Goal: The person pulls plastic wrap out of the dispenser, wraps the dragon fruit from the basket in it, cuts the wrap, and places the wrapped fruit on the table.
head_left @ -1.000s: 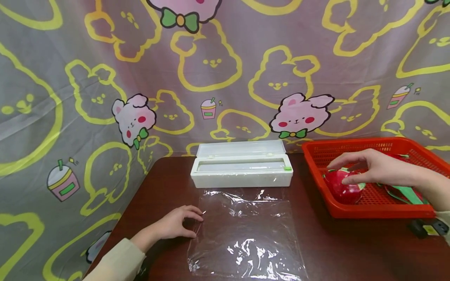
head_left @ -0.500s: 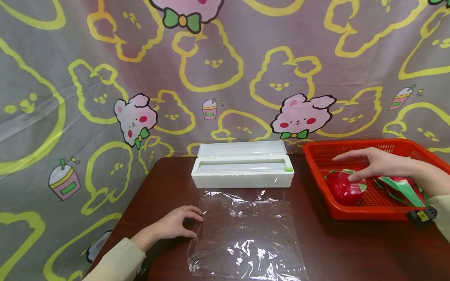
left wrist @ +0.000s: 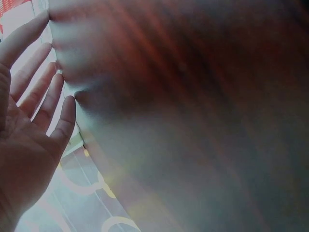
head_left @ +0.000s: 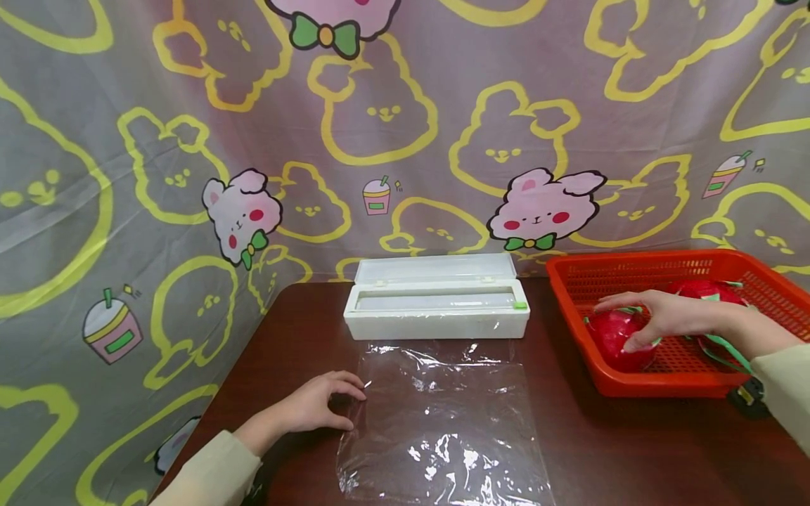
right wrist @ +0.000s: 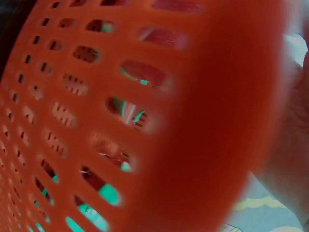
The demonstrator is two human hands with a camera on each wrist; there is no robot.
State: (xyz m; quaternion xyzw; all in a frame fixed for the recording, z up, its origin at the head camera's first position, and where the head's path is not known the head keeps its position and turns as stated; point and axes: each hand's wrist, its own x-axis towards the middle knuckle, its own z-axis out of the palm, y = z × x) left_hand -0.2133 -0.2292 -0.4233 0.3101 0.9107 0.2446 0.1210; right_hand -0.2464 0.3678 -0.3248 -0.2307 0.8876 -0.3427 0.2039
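Note:
In the head view my right hand [head_left: 673, 314] is over the near-left part of the red basket [head_left: 658, 385], reaching across a red dragon fruit [head_left: 612, 341] with green scale tips. Its fingers extend over the fruit's top and the thumb lies along its near side; firm contact cannot be made out. My left hand [head_left: 310, 403] rests its fingertips on the table by the left edge of a clear sheet of cling film [head_left: 443, 422]. Its fingers look nearly straight in the left wrist view. The right wrist view shows mostly the basket's slotted wall [right wrist: 111, 96], with little of the hand.
Behind the film stands a white cling film dispenser [head_left: 436, 325] with its lid raised and a green slider at its right end. Another dragon fruit [head_left: 705, 289] lies farther right in the basket, partly behind the forearm. A patterned curtain [head_left: 430, 176] hangs behind the table.
My right hand first lifts slightly off the near dragon fruit, then comes back down over it. The left hand, film and dispenser stay put.

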